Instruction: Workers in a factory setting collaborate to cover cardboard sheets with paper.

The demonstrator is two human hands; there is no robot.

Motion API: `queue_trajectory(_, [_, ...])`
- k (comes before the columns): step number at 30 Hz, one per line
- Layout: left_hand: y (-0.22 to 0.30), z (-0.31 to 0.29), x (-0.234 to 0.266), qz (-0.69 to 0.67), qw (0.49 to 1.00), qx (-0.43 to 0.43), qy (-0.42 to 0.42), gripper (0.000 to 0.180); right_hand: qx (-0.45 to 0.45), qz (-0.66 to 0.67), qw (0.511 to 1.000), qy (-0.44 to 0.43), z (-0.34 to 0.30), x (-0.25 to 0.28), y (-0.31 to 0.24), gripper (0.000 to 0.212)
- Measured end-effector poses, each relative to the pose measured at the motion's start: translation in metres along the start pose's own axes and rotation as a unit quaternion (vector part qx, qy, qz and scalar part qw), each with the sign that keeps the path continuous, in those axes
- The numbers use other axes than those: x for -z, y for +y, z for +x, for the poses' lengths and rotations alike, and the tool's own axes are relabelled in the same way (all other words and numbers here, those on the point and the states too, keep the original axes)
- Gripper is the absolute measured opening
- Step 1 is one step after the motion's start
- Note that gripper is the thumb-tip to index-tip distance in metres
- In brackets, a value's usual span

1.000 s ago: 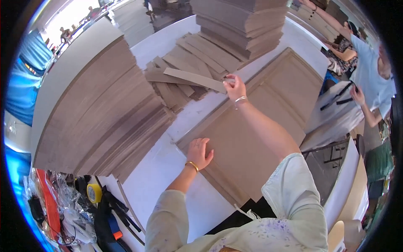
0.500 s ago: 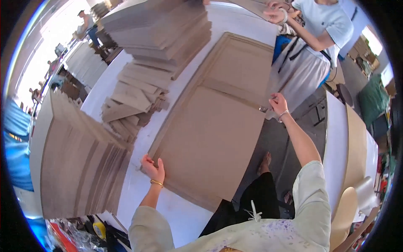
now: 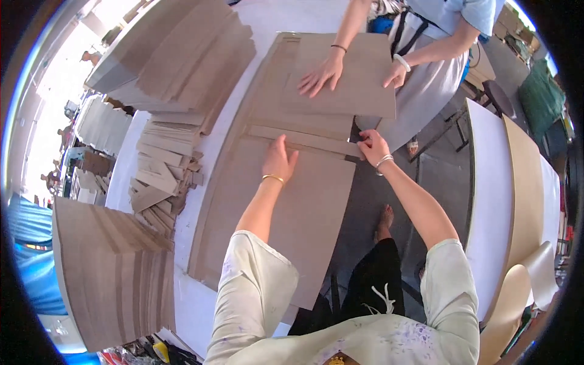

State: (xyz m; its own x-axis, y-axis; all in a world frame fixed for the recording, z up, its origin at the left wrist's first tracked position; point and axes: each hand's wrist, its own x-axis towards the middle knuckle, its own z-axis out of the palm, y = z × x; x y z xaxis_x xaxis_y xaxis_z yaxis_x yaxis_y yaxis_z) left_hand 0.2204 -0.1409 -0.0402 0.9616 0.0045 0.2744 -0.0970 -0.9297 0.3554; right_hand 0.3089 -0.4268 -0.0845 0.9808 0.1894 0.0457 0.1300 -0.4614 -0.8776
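Observation:
A large brown cardboard sheet (image 3: 286,201) lies in front of me with a narrow cardboard strip (image 3: 319,143) across its middle. My right hand (image 3: 373,148) pinches the strip's right end at the sheet's edge. My left hand (image 3: 280,161) rests near the strip's left part, thumb apart from the fingers; its fingertips are partly hidden. On the far half lies a smaller cardboard panel (image 3: 359,61). A co-worker's two hands touch this panel, one spread flat (image 3: 322,74), the other at its right edge (image 3: 395,74).
Tall cardboard stacks stand at the far left (image 3: 176,61) and near left (image 3: 115,267). Between them is a loose pile of cardboard strips (image 3: 161,173). All this is on a white table (image 3: 204,176). Another white-topped table (image 3: 490,182) stands at right, beside a stool (image 3: 499,98).
My left hand has left the sheet's near left corner for its middle. My right hand now holds a strip end. The co-worker has leaned in, both hands on a smaller panel laid on the far half.

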Motion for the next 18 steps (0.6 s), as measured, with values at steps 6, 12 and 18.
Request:
queue_trajectory(6, [-0.013, 0.003, 0.002, 0.046, 0.998, 0.036, 0.023, 0.055, -0.191, 0.131, 0.970, 0.068, 0.000, -0.025, -0.017, 0.036])
queue_trajectory(12, [0.000, 0.006, 0.002, 0.057, 0.997, 0.025, 0.035, 0.052, -0.240, 0.210, 0.937, 0.141, -0.007, -0.045, -0.013, 0.041])
queue_trajectory(18, [-0.002, 0.008, 0.001, 0.022, 0.998, 0.021, 0.063, 0.049, -0.259, 0.323, 0.906, 0.088, -0.126, 0.022, -0.040, 0.057])
